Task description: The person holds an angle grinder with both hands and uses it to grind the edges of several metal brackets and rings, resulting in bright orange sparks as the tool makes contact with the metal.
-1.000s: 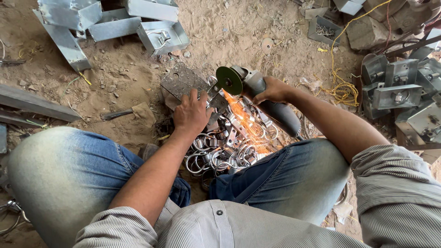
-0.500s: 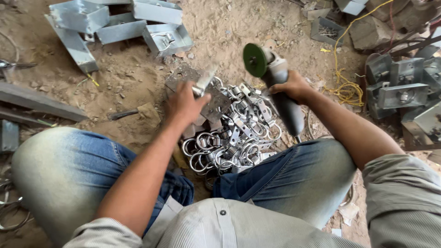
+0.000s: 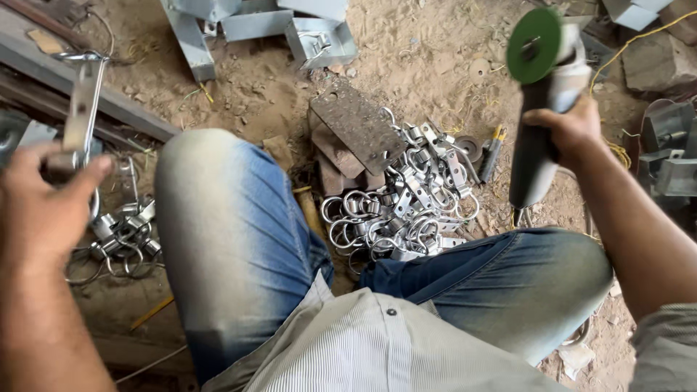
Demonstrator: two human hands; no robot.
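— Why is the grey angle grinder with the green disc (image 3: 541, 101) up at the far right?
— The right hand (image 3: 573, 131) is clenched round its body, holding the disc clear of the heap of silver metal ring clamps (image 3: 403, 210) on the sandy floor (image 3: 428, 51).
— And the left hand (image 3: 43, 203)?
— Its grip pinches one flat silver clamp piece (image 3: 81, 109), out left above a smaller pile of clamps (image 3: 120, 232).

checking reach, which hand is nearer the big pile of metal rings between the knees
Right. The right hand, holding the grinder, is up and to the right of the ring pile. The left hand is far left, beyond the knee.
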